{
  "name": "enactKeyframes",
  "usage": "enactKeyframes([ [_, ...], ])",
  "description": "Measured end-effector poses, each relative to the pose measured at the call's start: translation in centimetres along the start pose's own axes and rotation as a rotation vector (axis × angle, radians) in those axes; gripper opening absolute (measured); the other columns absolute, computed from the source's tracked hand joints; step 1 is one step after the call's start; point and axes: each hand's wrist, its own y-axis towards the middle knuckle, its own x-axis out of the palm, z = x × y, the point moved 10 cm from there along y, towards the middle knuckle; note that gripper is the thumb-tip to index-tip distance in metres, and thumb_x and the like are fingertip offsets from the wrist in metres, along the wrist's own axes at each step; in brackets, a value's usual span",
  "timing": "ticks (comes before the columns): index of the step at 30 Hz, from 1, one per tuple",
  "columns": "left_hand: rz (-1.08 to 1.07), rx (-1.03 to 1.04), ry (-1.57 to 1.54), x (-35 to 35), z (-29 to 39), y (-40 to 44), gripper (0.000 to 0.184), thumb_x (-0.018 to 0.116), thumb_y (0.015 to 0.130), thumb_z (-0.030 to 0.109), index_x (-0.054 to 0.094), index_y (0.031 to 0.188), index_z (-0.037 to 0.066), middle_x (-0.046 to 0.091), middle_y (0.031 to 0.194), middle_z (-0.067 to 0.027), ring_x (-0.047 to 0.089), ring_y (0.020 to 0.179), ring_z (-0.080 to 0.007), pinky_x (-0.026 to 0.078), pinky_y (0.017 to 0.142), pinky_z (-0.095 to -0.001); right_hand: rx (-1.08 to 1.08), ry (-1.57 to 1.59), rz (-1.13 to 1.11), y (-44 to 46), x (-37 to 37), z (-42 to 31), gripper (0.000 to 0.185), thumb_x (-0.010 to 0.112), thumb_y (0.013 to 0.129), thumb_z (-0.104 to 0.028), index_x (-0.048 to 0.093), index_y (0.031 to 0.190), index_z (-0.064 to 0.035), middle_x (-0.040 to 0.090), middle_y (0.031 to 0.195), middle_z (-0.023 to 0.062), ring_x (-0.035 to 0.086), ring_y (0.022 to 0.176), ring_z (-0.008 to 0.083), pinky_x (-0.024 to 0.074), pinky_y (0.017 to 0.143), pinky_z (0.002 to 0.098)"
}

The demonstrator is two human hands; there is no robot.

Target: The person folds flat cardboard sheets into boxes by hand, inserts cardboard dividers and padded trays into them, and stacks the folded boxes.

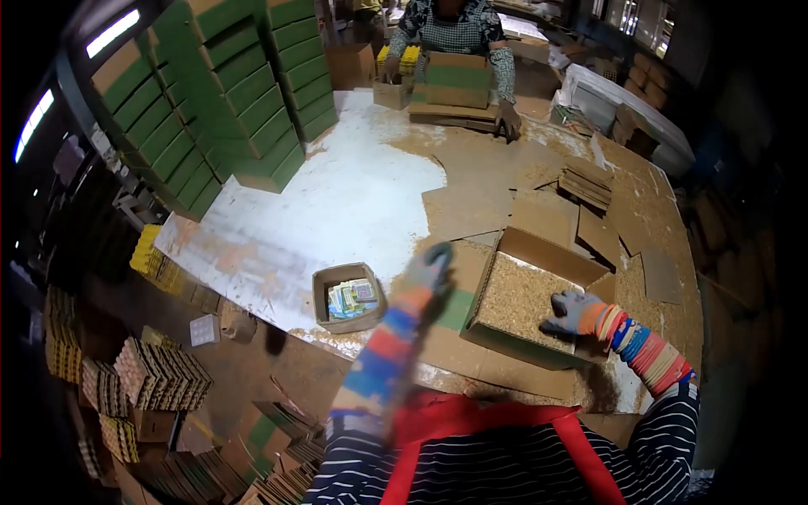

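Observation:
An open cardboard box (526, 290) with green sides stands on the table, filled with a tan, sawdust-like material (518, 295). My right hand (575, 313), in a grey and orange glove, rests on that material near the box's right side, its fingers apart. Left of the box, my left hand (431, 268) is raised over the table, blurred by motion; its fingers are smeared, and whether it holds anything cannot be made out. Below and left of it, a small cardboard container (376, 317) holds printed cards or packets (352, 298).
Stacked green boxes (244, 101) rise at the back left. Across the table (362, 160), a co-worker (450, 34) stands behind another green-striped box (457, 80). Flat cardboard pieces (585, 185) lie at the right. Egg trays (164, 374) are stacked on the floor at the left.

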Motion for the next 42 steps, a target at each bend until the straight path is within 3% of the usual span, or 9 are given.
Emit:
enactKeyframes([
  [5,0.214,-0.372,1.301,-16.5,-5.3,-3.1,0.039,0.056,0.073,0.039,0.059,0.098,0.009,0.06,0.098,-0.0152,0.055,0.097,-0.0306,0.044,0.084,-0.0393,-0.634,-0.174,0.636,2.5,-4.9,-9.9,0.066,0.051,0.074,-0.055,0.045,0.121,-0.0087,0.041,0.123,0.022,0.036,0.115,0.0384,0.0302,0.093,0.0493],
  [10,-0.132,-0.36,1.422,-17.6,-13.6,-2.5,0.046,0.067,0.063,0.036,0.059,0.103,0.015,0.058,0.105,-0.0129,0.05,0.106,-0.031,0.042,0.088,-0.0384,-0.443,-0.283,0.284,1.0,1.0,-3.3,0.091,0.064,0.06,-0.059,0.029,0.135,-0.0189,0.025,0.137,0.02,0.025,0.124,0.0416,0.0232,0.097,0.0556],
  [13,0.038,-0.377,1.544,-17.8,-11.7,-2.0,0.025,0.059,0.068,0.034,0.068,0.08,0.014,0.064,0.087,-0.0127,0.06,0.086,-0.0282,0.047,0.078,-0.0369,-0.297,-0.129,0.193,0.3,3.7,1.6,0.053,0.065,0.068,-0.029,0.048,0.117,-0.0134,0.042,0.12,0.0181,0.045,0.107,0.0375,0.0408,0.085,0.0437],
  [19,-0.128,-0.511,1.509,-21.9,-15.7,-1.7,0.04,0.054,0.074,0.04,0.063,0.103,0.014,0.054,0.112,-0.0189,0.055,0.099,-0.0312,0.044,0.085,-0.0381,-0.299,0.333,0.915,-6.9,-8.1,6.3,0.035,0.058,0.066,-0.011,0.055,0.101,-0.0097,0.051,0.102,0.0145,0.051,0.094,0.0322,0.0442,0.079,0.039],
  [25,0.447,-0.035,1.551,-11.0,5.3,-2.5,0.019,0.06,0.075,0.025,0.068,0.086,0.011,0.062,0.094,-0.0114,0.054,0.092,-0.0278,0.042,0.078,-0.0363,0.66,-0.364,0.611,-2.5,-2.0,24.9,0.072,0.063,0.06,-0.043,0.044,0.123,-0.0129,0.041,0.126,0.0156,0.037,0.116,0.0348,0.0258,0.097,0.0515],
  [29,0.08,0.465,0.721,6.7,12.9,-2.6,0.03,0.059,0.078,0.014,0.058,0.108,0.008,0.052,0.114,-0.0153,0.049,0.106,-0.0284,0.041,0.088,-0.0356,0.33,-0.213,0.748,6.5,-2.1,23.7,0.064,0.058,0.073,-0.032,0.036,0.128,-0.008,0.037,0.129,0.018,0.035,0.12,0.0348,0.0321,0.091,0.0522],
  [32,-0.349,0.398,1.313,16.4,11.8,-3.1,0.055,0.064,0.071,0.035,0.049,0.119,0.013,0.04,0.127,-0.0187,0.036,0.117,-0.0356,0.026,0.101,-0.0425,0.195,-0.246,0.481,15.3,0.3,24.8,0.042,0.048,0.079,-0.021,0.046,0.118,-0.0071,0.056,0.107,0.0149,0.056,0.095,0.0282,0.0462,0.074,0.0393],
  [37,0.033,0.331,0.788,7.6,12.7,-2.8,0.056,0.063,0.072,0.013,0.043,0.125,0.005,0.042,0.127,-0.0175,0.04,0.118,-0.0296,0.031,0.099,-0.0368,0.212,-0.119,1.129,0.0,-12.7,19.6,0.032,0.05,0.071,-0.01,0.057,0.102,-0.0051,0.06,0.077,0.0091,0.058,0.07,0.0226,0.0451,0.057,0.0369],
  [42,0.408,0.722,0.283,3.7,17.6,-5.3,0.05,0.032,0.089,0.027,0.034,0.127,-0.005,0.038,0.13,-0.0177,0.037,0.121,-0.0275,0.026,0.102,-0.0377,-0.931,0.146,1.262,-13.8,-14.4,3.0,0.02,0.048,0.075,-0.007,0.06,0.091,-0.0093,0.06,0.085,0.0106,0.06,0.075,0.025,0.0469,0.065,0.0326],
])
